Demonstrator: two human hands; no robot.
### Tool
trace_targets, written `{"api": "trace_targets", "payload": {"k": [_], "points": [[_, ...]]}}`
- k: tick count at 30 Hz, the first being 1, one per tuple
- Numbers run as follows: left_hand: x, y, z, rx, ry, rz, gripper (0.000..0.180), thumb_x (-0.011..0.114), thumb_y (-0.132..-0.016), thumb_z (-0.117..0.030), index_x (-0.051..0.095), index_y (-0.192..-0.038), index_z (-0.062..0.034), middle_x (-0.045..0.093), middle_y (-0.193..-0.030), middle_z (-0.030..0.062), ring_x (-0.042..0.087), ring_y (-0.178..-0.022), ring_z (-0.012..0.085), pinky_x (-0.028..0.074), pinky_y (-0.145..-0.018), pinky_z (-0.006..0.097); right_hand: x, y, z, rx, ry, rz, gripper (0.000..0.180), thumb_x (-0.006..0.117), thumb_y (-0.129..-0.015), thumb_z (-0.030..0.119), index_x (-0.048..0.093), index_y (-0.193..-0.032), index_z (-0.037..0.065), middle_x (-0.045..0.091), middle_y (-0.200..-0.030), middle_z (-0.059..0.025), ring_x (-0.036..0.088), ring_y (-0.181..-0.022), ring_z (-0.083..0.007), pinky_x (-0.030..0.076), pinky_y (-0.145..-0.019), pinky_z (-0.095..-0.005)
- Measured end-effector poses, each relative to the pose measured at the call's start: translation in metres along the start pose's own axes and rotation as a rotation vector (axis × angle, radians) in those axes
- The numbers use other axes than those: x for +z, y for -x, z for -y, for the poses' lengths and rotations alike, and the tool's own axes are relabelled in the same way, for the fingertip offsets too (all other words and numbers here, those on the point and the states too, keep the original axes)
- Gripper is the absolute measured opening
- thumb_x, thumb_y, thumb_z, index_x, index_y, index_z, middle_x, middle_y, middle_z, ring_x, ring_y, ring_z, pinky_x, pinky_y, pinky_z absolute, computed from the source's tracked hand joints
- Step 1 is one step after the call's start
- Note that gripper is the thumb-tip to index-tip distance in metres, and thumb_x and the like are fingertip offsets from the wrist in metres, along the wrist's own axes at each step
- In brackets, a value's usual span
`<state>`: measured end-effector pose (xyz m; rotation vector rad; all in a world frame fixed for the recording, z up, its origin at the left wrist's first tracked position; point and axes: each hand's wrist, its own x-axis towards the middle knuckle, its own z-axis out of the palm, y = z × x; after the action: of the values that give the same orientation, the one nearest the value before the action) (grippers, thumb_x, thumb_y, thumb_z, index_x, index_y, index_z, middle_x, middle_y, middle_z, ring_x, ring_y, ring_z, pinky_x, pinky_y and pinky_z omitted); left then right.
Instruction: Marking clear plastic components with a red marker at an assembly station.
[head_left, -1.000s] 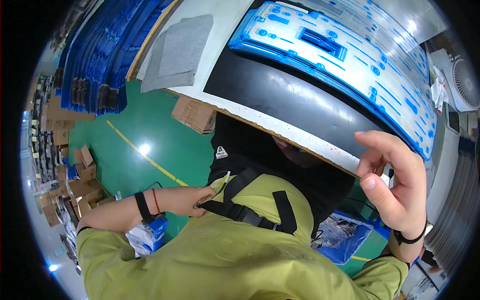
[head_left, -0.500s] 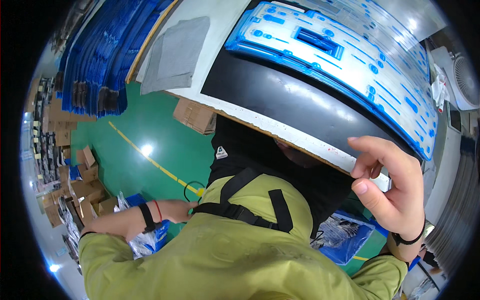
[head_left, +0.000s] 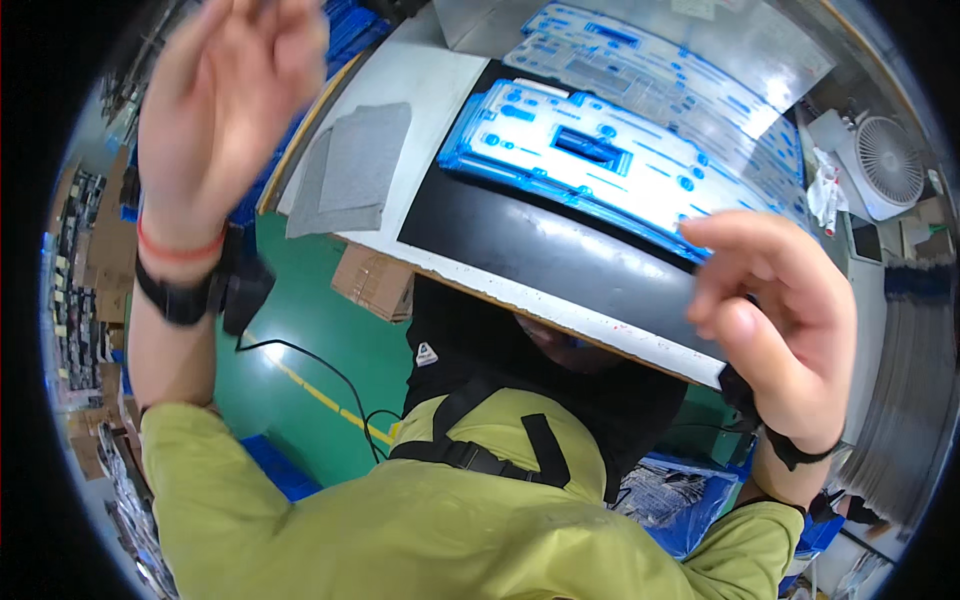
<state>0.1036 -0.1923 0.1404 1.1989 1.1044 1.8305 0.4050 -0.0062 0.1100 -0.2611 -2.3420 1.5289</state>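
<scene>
Head view: left hand point(head_left: 228, 120), upper left of frame, raised, blurred, fingers loose, nothing seen held. Right hand point(head_left: 785, 315), right of centre, half-curled, thumb apart, no grasp visible; white-and-blue panels point(head_left: 655, 170) nearest, contact unclear. Black module point(head_left: 246, 285) strapped at left wrist, presumably freeing fingers. Panels stacked on black mat point(head_left: 540, 235), upper centre, likely protecting faces. Grey cloths point(head_left: 350, 170) on worktop point(head_left: 445, 85), left of mat.

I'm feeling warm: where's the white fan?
In the head view, the white fan is at the upper right, beyond the right hand and right of the blue-and-white panels.
</scene>
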Motion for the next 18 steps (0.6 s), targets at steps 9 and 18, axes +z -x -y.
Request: {"api": "trace_targets", "payload": {"k": [9, 18], "points": [[0.085, -0.117, 0.073, 0.061, 0.601, -0.199, 0.011, 0.054, -0.091, -0.02, 0.058, -0.091, -0.0101, 0.063, -0.082, 0.0039, 0.057, -0.07, 0.0145, 0.046, -0.061, 0.026, 0.076, -0.055, -0.007, -0.019, -0.106, 0.079, 0.052, 0.071, -0.086, 0.035, 0.057, -0.11, -0.01, 0.067, -0.08, -0.0195, 0.068, -0.073, -0.0282, 0.052, -0.067, -0.0346], [0.111, -0.081, 0.11, 0.49, -0.283, 0.013, 0.023, 0.041, -0.102, -0.019, 0.048, -0.118, -0.003, 0.062, -0.093, 0.0072, 0.054, -0.072, 0.0102, 0.043, -0.066, 0.023, 0.063, -0.059, -0.05, -0.034, -0.039, 0.054, 0.043, 0.071, -0.086, 0.032, 0.062, -0.103, -0.006, 0.066, -0.081, -0.0193, 0.064, -0.073, -0.0278, 0.05, -0.069, -0.0348]]}}
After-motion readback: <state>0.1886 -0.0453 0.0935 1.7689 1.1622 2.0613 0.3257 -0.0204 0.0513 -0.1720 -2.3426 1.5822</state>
